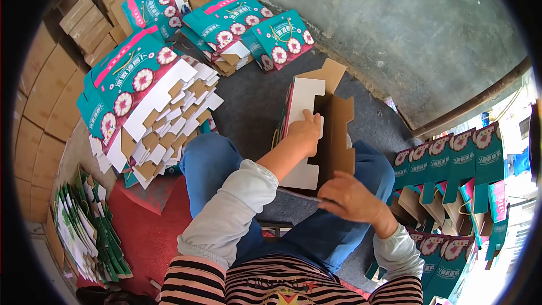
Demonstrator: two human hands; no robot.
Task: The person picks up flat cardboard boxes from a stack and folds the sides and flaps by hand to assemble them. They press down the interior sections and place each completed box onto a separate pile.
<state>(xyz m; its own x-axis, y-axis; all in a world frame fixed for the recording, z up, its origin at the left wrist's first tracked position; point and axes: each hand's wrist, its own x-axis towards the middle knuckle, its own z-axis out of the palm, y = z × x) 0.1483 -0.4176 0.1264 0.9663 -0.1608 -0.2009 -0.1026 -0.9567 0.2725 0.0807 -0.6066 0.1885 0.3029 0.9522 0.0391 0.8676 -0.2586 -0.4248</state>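
A cardboard gift box (342, 130) stands partly open between my knees, brown inside, with a white notched flap (302, 101) along its left side. My left hand (305, 134) lies on this white flap, fingers stretched out towards the far end. At the near right end of the box, my right hand (351, 196) has its fingers bent and closed at the box's lower edge. The box's printed outer face is mostly turned away from view.
Teal printed boxes (141, 73) are stacked flat at left, and more folded boxes (231, 20) lie behind. Rows of teal boxes (451, 158) stand at right. Green-and-white folded boxes (84, 231) lean at lower left. Brown cartons (45, 96) line the left wall; a concrete wall (389, 28) rises behind.
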